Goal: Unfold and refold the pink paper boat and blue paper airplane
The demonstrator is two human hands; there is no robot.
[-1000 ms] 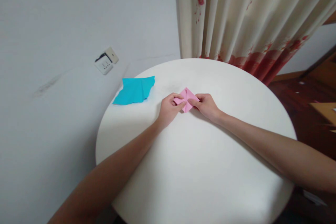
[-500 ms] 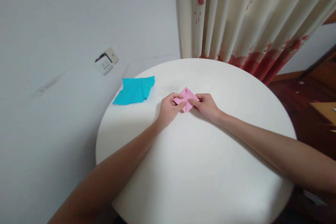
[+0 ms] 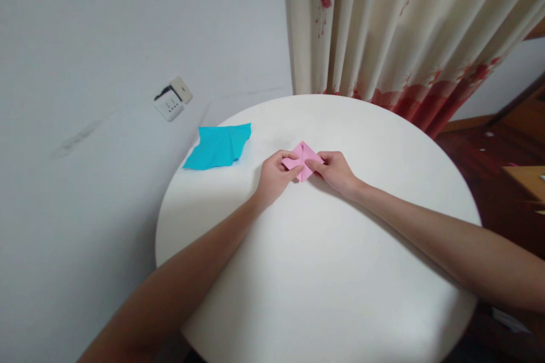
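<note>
1. Pinching one folded pink paper point(image 3: 302, 153), two bare hands face each other over the far middle of the counter point(image 3: 323, 272).
2. The left hand point(image 3: 273, 177) grasps the paper's left corner, thumb lying on top near the centre, other fingers curled at the edge.
3. The right hand point(image 3: 339, 174) grasps the right corner, its thumb also on top; the two thumb tips almost meet.
4. The paper sits as a diamond, one corner pointing far and one near, with creases running in toward its centre. Whether it touches the counter I cannot tell.
5. One blue sheet point(image 3: 217, 147), creased and uneven at the edges, lies at the far left of the counter, well apart from the left hand.
6. Counted beyond that: one round white counter, one wall point(image 3: 128, 22) at left bearing two wall plates point(image 3: 169, 105) side by side, and one cream curtain point(image 3: 383, 22) with red flowers at far right.
</note>
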